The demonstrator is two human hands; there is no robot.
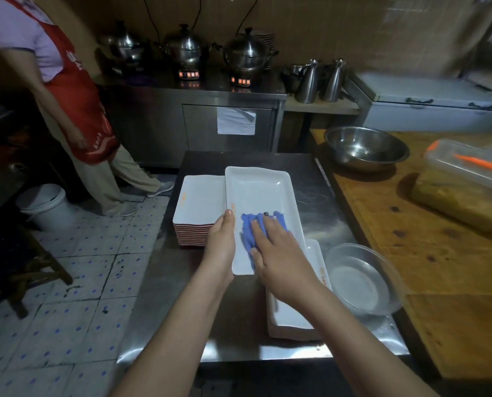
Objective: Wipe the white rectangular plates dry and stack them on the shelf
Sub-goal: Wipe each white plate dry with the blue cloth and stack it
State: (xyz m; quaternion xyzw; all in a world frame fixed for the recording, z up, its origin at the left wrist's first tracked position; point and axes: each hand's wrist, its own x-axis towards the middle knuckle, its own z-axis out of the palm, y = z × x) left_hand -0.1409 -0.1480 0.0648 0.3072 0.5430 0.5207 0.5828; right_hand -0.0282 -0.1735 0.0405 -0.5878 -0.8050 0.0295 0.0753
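White plate [256, 193] (orange mark at its rim), blue cloth [249, 230], red apron [78, 104], blue-dotted pale floor tiles [75, 285]

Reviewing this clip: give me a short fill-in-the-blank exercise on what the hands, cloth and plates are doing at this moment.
1. The right hand presses a cloth coloured ____ onto the plate.
2. The left hand grips that plate's ____ edge.
3. The stack of plates sits to the ____ of the plate being wiped.
4. The clear glass bowl stands on the ____ table.

Missing words: blue; left; left; steel
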